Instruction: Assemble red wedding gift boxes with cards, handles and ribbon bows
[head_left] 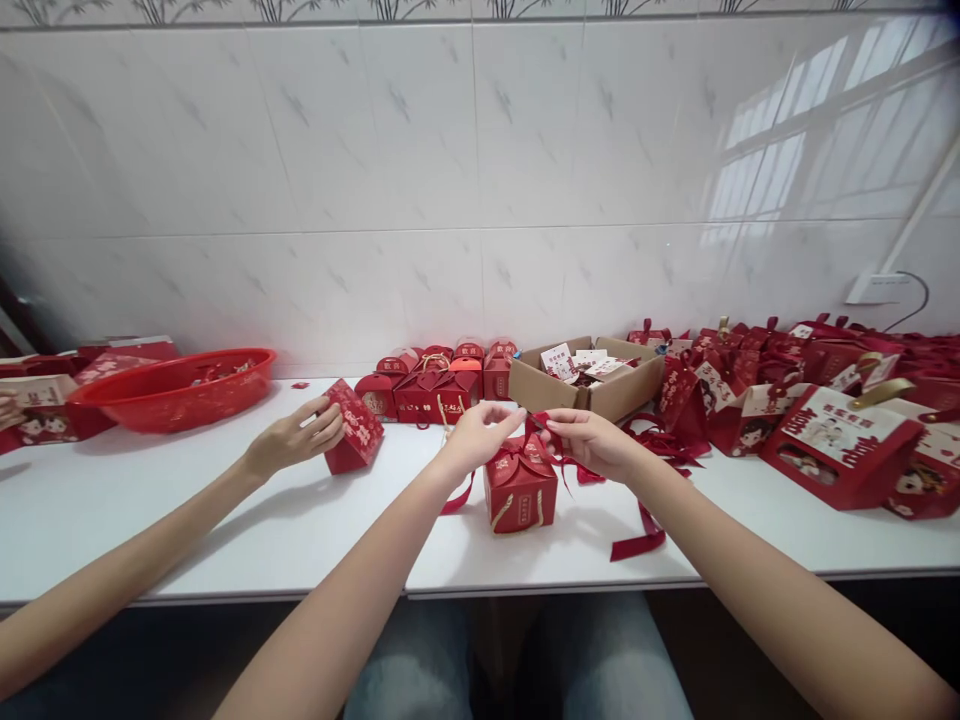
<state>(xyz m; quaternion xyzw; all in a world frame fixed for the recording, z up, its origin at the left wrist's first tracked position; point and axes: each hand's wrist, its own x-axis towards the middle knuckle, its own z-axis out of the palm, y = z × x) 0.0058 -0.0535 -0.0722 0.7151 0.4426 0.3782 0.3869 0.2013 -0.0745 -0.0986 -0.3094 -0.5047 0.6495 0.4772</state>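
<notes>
In front of me on the white table stands a small red gift box [523,498] with cream cord handles and gold print. A dark red ribbon [534,428] rises from its top. My left hand [484,436] pinches one part of that ribbon just above the lid, fingers closed. On the other side my right hand [592,440] grips the ribbon between thumb and fingers. The two hands are close together over the box. A loose ribbon strip [639,546] lies on the table to the right, below my right forearm.
A co-worker's hand [296,437] holds a red patterned box [355,428] to my left. Behind it sits a red plastic basin [176,395]. Red boxes [437,388] line the wall. A cardboard box [622,400] holds cards. Many finished-looking red bags [840,450] crowd the right.
</notes>
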